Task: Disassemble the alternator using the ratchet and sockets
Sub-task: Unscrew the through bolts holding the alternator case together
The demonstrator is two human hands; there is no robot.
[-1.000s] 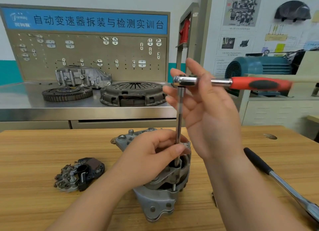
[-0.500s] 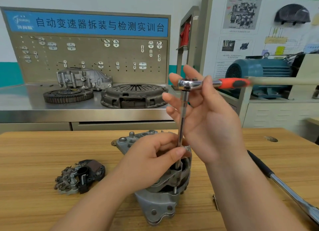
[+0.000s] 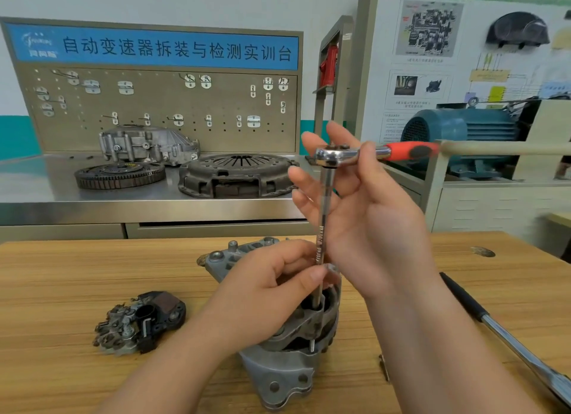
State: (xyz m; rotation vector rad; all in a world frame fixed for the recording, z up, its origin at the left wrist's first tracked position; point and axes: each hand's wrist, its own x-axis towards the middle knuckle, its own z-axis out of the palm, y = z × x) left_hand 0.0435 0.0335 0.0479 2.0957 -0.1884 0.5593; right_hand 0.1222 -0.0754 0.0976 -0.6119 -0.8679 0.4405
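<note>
Wooden tabletop (image 3: 61, 274) filled the foreground of the head view. Behind it stood a steel bench carrying a flywheel (image 3: 120, 174) and a clutch cover (image 3: 238, 175), with a pegboard (image 3: 154, 104) above.

The alternator (image 3: 287, 373) stood on end near the middle of the table, close to the person. A ratchet (image 3: 333, 157) with a red handle sat level on top of a long extension bar (image 3: 324, 212). The bar ran straight down into the alternator's housing, and I could not see the socket at its foot.

The left hand (image 3: 265, 299) had its fingers curled, thumb and fingertips pinching the bar low down, just above the casting. The right hand (image 3: 370, 222) was up at the ratchet head with fingers straight and spread. The head lay against them and the thumb lay across the neck, so the hand touched the tool rather than clenched it.

A removed electrical part (image 3: 142, 321) lay on the table to the left, and a long black-handled bar (image 3: 494, 327) lay off to the right.

To my eye the alternator was a heavy, rigid cast lump. It seemed unlikely to slide but apt to tip when stood like that, so it wanted bracing by the solid body. The thin chrome bar looked slick and a little whippy. Steadying it low and turning at the head seemed the sound hold.
</note>
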